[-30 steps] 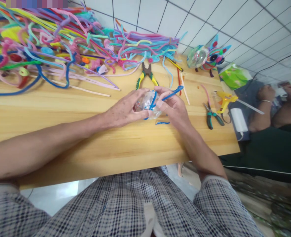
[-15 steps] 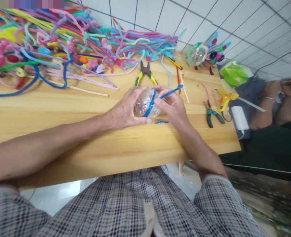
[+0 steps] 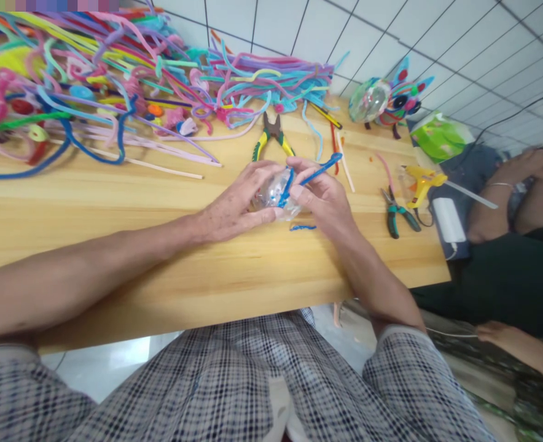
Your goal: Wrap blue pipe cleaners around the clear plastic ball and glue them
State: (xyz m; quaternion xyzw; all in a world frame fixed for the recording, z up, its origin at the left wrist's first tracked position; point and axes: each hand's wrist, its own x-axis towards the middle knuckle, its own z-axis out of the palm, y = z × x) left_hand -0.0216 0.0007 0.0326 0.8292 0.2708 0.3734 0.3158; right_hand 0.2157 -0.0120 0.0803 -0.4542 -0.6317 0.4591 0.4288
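Note:
My left hand [image 3: 246,202] is wrapped round a clear plastic ball [image 3: 271,189] with bits of colour inside, its thumb pressing near the front. A blue pipe cleaner [image 3: 320,170] runs across the ball, and its free end sticks out to the upper right. My right hand [image 3: 322,195] pinches this pipe cleaner between thumb and fingers against the ball's right side. On the table just below lies a short blue piece of pipe cleaner [image 3: 303,228]. Behind my hands rest yellow-green pliers [image 3: 273,136] with their handles spread.
Many coloured pipe cleaners [image 3: 271,80] are heaped along the back and left. At right are teal-handled pliers [image 3: 394,215], a yellow glue gun [image 3: 423,183], a white box [image 3: 449,220] and a decorated figure with a clear ball [image 3: 370,101]. Another person's arms [image 3: 497,178] rest beyond the table's right end.
My left thumb has moved up onto the blue pipe cleaner's band on the ball. Another person's hand has appeared at the lower right.

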